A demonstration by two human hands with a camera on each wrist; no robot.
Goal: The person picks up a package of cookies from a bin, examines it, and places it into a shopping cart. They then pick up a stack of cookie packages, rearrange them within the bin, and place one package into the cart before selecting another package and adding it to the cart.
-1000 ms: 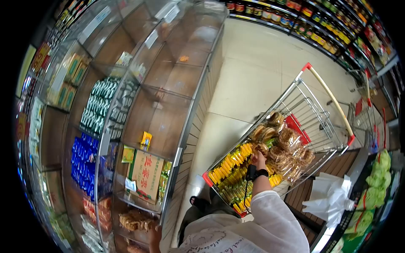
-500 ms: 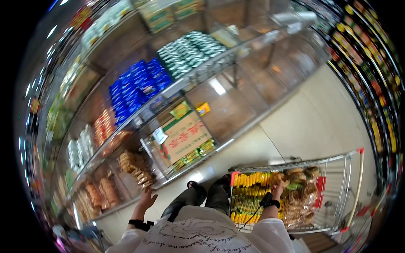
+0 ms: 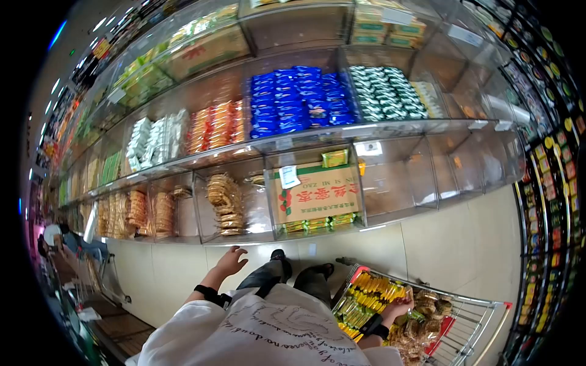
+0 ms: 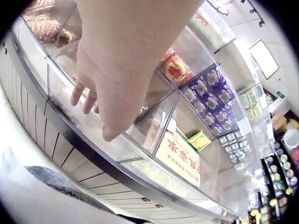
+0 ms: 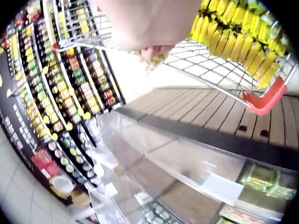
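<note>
My left hand (image 3: 229,263) is held out before the front edge of the bin shelf, fingers apart and slightly bent, holding nothing. Close to it, a stack of round brown packs (image 3: 224,204) lies in a clear bin. In the left wrist view the hand (image 4: 114,79) hangs over the clear bin front. My right hand (image 3: 398,310) is over the cart, between yellow packets (image 3: 373,288) and clear-wrapped brown food (image 3: 410,338). Seen from the right wrist, its fingers curl on a small clear-wrapped snack (image 5: 152,60); the palm hides part of it.
A metal cart (image 3: 482,317) stands at my right. Bins hold blue packs (image 3: 284,100), green-and-white packs (image 3: 387,91) and a printed carton (image 3: 317,192). Jar shelves (image 3: 552,232) rise at the right. Another cart and a person are at the far left.
The view has swung left along the bins. My left hand has come up from low beside the bin into fuller view. The right hand remains over the cart's contents.
</note>
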